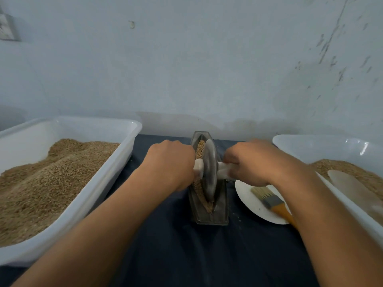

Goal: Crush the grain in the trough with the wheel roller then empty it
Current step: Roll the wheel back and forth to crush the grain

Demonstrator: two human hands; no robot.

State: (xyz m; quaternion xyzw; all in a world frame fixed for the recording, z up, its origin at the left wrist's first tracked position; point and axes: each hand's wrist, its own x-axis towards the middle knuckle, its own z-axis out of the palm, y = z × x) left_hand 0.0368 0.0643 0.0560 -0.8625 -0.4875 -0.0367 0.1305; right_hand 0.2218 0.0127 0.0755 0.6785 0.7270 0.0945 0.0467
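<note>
A narrow grey metal trough [221,212] lies lengthwise on the dark cloth, running away from me. Brown grain [200,149] fills its groove along the left side of the wheel. A grey disc-shaped wheel roller [209,172] stands upright in the groove near the middle. My left hand [172,160] grips the white handle end on the wheel's left. My right hand [250,162] grips the white handle end on its right.
A white tub [116,162] heaped with grain stands at the left. Another white tub [306,146] with grain and a pale scoop [352,187] stands at the right. Between trough and right tub lies a white plate [248,195] bearing a brush [271,200]. A pale wall rises behind.
</note>
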